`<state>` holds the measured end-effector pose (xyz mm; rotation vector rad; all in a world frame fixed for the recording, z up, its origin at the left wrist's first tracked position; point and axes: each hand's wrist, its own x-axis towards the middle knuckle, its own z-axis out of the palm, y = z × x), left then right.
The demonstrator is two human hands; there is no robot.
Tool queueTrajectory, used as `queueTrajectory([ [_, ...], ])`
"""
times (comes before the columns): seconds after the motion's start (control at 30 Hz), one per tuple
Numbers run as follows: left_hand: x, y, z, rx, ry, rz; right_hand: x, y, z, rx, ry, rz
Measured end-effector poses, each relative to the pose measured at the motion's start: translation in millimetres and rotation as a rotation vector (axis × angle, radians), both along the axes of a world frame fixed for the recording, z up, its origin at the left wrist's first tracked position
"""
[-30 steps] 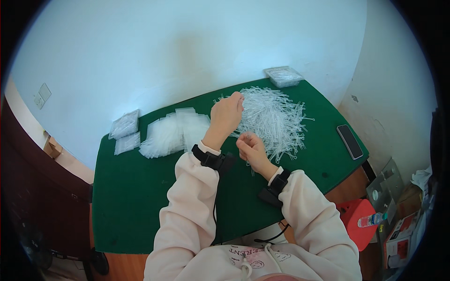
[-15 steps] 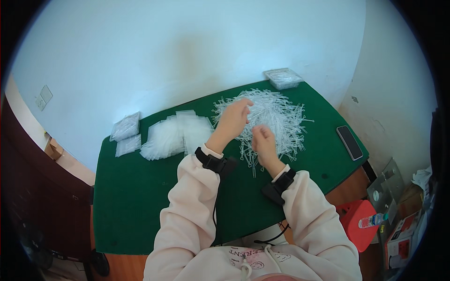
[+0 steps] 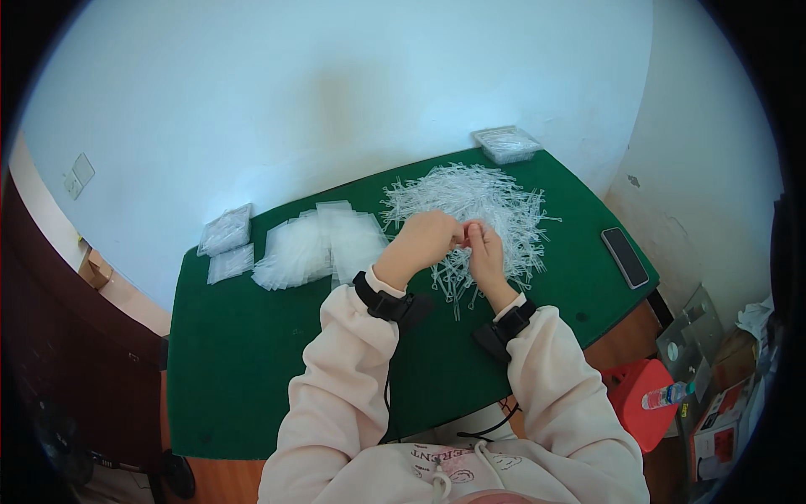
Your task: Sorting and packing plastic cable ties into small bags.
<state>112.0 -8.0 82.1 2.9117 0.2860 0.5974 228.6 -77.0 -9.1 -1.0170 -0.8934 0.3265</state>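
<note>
A heap of small clear plastic sticks with looped ends [image 3: 470,189] spreads over the green table. At its near edge my left hand [image 3: 422,242] and my right hand [image 3: 487,254] meet, fingertips touching. The left fingers curl in toward the right thumb and fingers, which are pinched together. Whatever lies between the fingertips is too small or too hidden to make out. To the left of my left hand lies a fanned pile of clear flat plastic bags [image 3: 294,249], with a few bags [image 3: 344,231] on its right side.
Filled clear packets [image 3: 227,231] lie at the table's left edge, and another filled packet stack [image 3: 508,144] is at the far right corner. A phone [image 3: 625,257] rests near the right edge of the green table [image 3: 243,370]. Beside it stands a red stool [image 3: 630,395] with a bottle [image 3: 667,395].
My left hand has come down and nearer from above the heap to meet my right hand. The right hand has moved slightly right, its fingers now touching the left.
</note>
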Motion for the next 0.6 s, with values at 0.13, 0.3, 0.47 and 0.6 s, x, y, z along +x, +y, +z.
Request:
queueTrajectory([
  [0.13, 5, 3, -1, -0.096, -0.08, 0.015, -5, 0, -2, -0.064, 0.003, 0.193],
  [0.3, 13, 8, -8, -0.126, -0.299, 0.143, -3, -8, 12, -0.18, 0.261, 0.263],
  [0.47, 13, 32, -44, -0.004, 0.177, 0.248, 1, -13, 19, -0.073, 0.508, 0.179],
  [0.6, 13, 41, -59, 0.008, 0.293, 0.232, -2, -13, 19, -0.076, 0.476, 0.211],
])
